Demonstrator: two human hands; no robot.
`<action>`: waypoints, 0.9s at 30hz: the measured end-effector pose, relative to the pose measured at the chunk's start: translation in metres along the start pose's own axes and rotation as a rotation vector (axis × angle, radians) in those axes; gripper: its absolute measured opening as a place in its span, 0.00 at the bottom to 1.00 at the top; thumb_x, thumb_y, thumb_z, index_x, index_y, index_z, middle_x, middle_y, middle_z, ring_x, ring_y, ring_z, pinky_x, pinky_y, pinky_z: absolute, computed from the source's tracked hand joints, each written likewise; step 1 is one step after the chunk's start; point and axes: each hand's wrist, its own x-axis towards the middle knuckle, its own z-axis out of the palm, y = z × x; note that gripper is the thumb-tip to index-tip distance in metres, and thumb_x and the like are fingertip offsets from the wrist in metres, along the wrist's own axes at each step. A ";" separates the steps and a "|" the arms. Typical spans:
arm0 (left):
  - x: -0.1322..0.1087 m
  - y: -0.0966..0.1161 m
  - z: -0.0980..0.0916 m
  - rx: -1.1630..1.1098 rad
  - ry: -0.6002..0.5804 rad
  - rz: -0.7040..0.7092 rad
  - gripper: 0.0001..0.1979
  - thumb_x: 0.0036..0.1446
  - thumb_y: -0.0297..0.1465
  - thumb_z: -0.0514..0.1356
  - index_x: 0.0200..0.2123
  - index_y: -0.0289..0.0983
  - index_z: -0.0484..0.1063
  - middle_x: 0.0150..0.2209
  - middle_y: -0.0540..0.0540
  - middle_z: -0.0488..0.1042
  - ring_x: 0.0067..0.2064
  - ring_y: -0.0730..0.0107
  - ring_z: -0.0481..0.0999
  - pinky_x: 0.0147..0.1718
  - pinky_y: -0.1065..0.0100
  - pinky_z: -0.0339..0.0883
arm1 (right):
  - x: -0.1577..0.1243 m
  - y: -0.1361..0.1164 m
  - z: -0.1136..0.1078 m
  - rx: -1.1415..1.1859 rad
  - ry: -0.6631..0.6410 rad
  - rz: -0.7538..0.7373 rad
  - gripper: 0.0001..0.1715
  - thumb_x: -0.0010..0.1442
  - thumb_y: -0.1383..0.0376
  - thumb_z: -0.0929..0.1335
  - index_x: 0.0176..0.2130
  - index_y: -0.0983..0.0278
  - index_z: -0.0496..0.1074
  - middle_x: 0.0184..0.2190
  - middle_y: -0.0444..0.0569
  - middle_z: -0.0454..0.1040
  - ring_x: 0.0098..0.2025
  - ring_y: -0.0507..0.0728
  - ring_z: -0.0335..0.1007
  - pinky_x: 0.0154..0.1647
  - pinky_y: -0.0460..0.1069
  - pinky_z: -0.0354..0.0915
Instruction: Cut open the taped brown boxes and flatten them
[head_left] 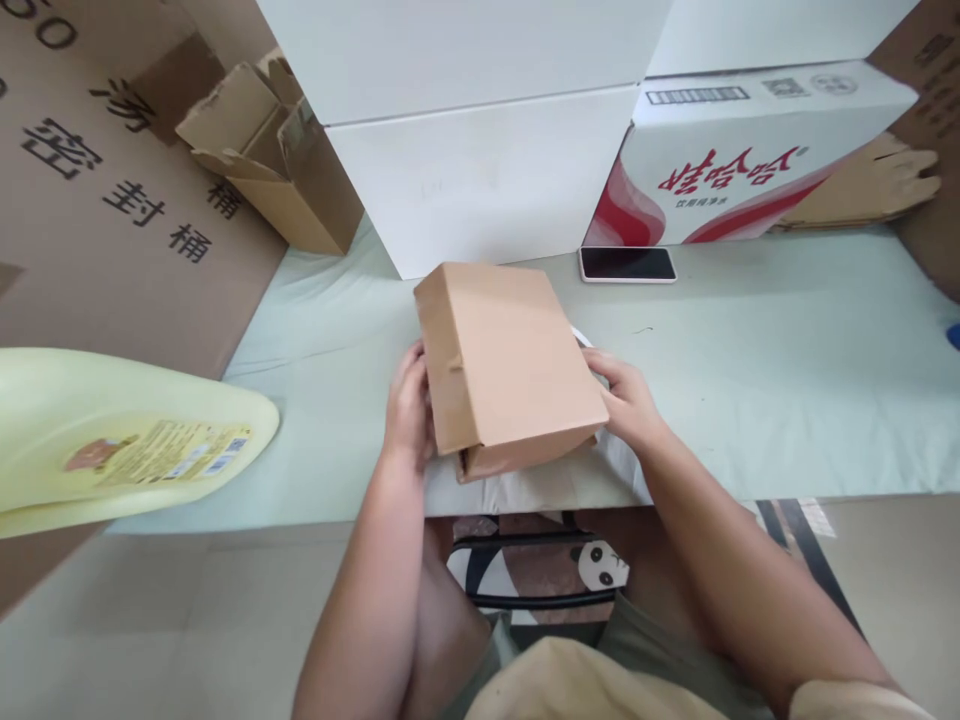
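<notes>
A small brown cardboard box [504,360] lies on the pale green cloth-covered table [787,380], its lid flap down over the top. My left hand [409,405] presses against the box's left side with fingers curled along the edge. My right hand [626,395] holds the right side, fingers partly tucked behind the box. A white sheet or bag [525,490] lies under the box at the table's front edge.
Large white boxes [480,170] stand right behind. A white and red printed carton [742,150] is at the back right, with a dark phone [628,264] before it. Open brown cartons [277,160] sit back left. A pale yellow bottle [112,440] lies at the left.
</notes>
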 end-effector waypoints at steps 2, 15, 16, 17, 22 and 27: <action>-0.003 0.004 -0.002 -0.104 -0.064 -0.003 0.26 0.49 0.54 0.66 0.43 0.42 0.77 0.44 0.43 0.82 0.46 0.52 0.83 0.40 0.58 0.77 | -0.002 -0.001 -0.003 0.089 0.015 0.017 0.24 0.69 0.51 0.64 0.52 0.60 0.81 0.54 0.54 0.81 0.59 0.64 0.77 0.63 0.61 0.70; -0.002 0.012 -0.009 0.057 -0.067 -0.025 0.24 0.39 0.45 0.79 0.35 0.38 0.78 0.35 0.45 0.83 0.35 0.59 0.83 0.34 0.63 0.75 | -0.002 0.014 -0.003 0.418 0.221 0.175 0.45 0.65 0.35 0.60 0.70 0.55 0.50 0.50 0.55 0.80 0.47 0.65 0.82 0.47 0.60 0.77; -0.001 0.011 -0.009 0.049 -0.035 -0.023 0.23 0.39 0.45 0.78 0.33 0.38 0.77 0.34 0.46 0.82 0.35 0.60 0.82 0.33 0.63 0.74 | -0.002 0.013 -0.004 0.445 0.271 0.159 0.46 0.62 0.33 0.62 0.67 0.55 0.55 0.50 0.56 0.80 0.49 0.66 0.81 0.49 0.61 0.77; 0.000 0.011 -0.009 0.037 -0.016 -0.021 0.22 0.40 0.45 0.78 0.32 0.39 0.76 0.33 0.46 0.82 0.35 0.60 0.82 0.33 0.63 0.74 | -0.002 0.012 -0.005 0.473 0.278 0.144 0.48 0.58 0.30 0.64 0.64 0.55 0.60 0.52 0.57 0.80 0.52 0.67 0.80 0.52 0.62 0.77; 0.001 0.005 -0.006 -0.024 -0.067 0.029 0.21 0.48 0.48 0.73 0.38 0.41 0.76 0.41 0.42 0.83 0.47 0.52 0.84 0.44 0.56 0.79 | -0.010 0.004 0.004 0.462 0.004 0.176 0.54 0.49 0.26 0.70 0.58 0.59 0.72 0.59 0.60 0.77 0.62 0.71 0.75 0.62 0.65 0.74; 0.003 -0.010 -0.014 0.055 -0.258 0.218 0.32 0.54 0.58 0.64 0.51 0.41 0.78 0.57 0.37 0.80 0.66 0.45 0.74 0.64 0.49 0.71 | -0.013 -0.001 0.013 0.326 0.127 0.268 0.49 0.58 0.30 0.70 0.62 0.60 0.73 0.52 0.60 0.81 0.59 0.71 0.78 0.61 0.66 0.76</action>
